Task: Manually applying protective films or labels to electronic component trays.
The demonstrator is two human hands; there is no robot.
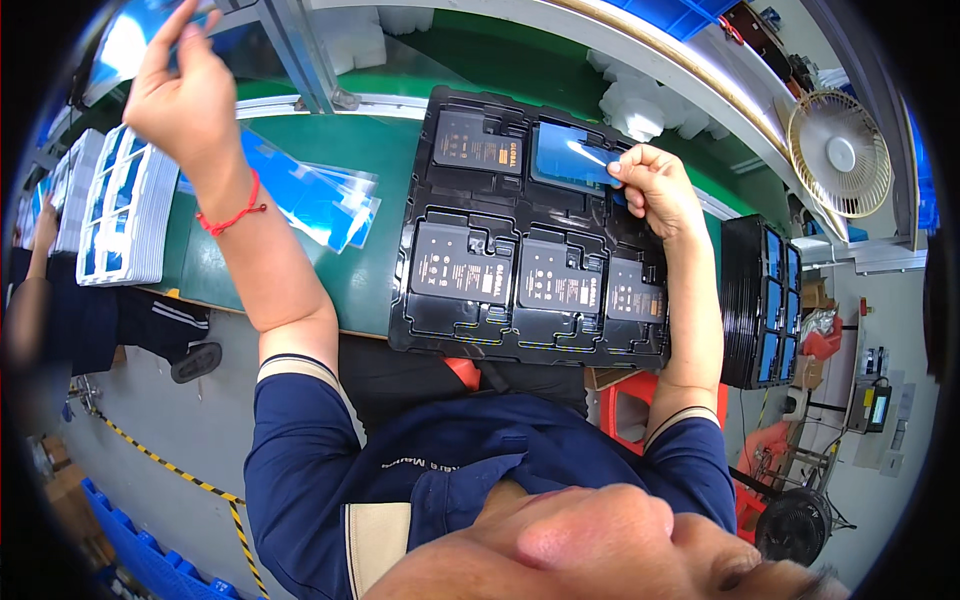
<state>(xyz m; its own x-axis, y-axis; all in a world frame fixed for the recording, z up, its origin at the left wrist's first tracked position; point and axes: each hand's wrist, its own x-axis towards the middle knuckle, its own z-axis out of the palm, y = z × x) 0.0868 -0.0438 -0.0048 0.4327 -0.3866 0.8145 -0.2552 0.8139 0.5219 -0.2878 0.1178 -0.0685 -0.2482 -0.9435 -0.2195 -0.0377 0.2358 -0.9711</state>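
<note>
A black moulded plastic tray (412, 305) lies on the green table before me, with several flat black battery packs (462, 262) in its compartments, printed side up. In the far row, a flat piece covered with glossy blue film (568, 152) lies over its compartment. My right hand (657, 190) pinches the right end of that blue film between thumb and fingers. Raised at the far left, my left hand (185, 95) has its fingertips closed on a shiny blue film sheet (125, 45), partly cut off by the picture's dark rim.
Loose blue film sheets (325, 205) lie on the green table (225, 265) left of the tray. Stacked white trays (128, 215) stand farther left; stacked black trays (750, 300) with blue pieces stand right. A fan (840, 152) is at the far right. Another person's hand (45, 225) shows at the left.
</note>
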